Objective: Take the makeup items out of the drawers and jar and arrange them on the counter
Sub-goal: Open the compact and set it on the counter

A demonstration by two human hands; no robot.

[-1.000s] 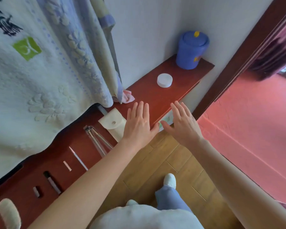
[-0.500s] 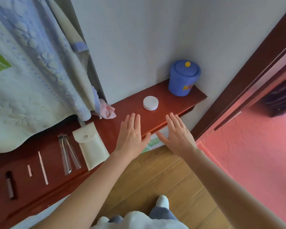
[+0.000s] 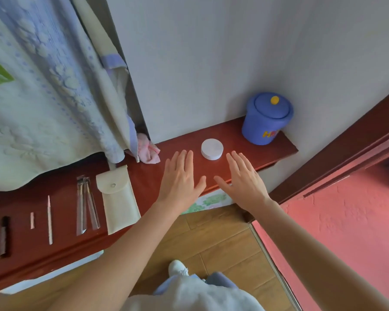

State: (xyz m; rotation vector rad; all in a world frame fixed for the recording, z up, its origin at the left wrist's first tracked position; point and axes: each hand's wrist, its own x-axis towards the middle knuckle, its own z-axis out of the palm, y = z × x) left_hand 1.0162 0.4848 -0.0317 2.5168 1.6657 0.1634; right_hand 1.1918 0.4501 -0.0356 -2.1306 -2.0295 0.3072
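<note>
1. Left hand (image 3: pixel 180 178): centre of frame, flat and spread, palm down over the counter (image 3: pixel 245 135), grasping nothing. It has moved up the frame since a second ago, from the counter's front edge to over its top.
2. Right hand (image 3: pixel 243 180): just right of the left, likewise spread and empty; same advance.
3. Disc (image 3: pixel 212 149): white, round, lying on the counter between and just beyond both sets of fingertips, untouched.
4. Jar (image 3: pixel 266 118): blue, lid on, upper right, at the counter's far end; unchanged.
5. Pouch (image 3: pixel 118 198): cream, snap-flapped, left of the hands.
6. Lower left, in a row: clear sleeves (image 3: pixel 85 207), thin stick (image 3: pixel 49 218), short stub (image 3: pixel 32 220), dark tube (image 3: pixel 4 236).
7. Judgement: the laid-out row suggests the drawers are largely emptied; the hands' advance points toward the disc or the closed jar as next.
</note>
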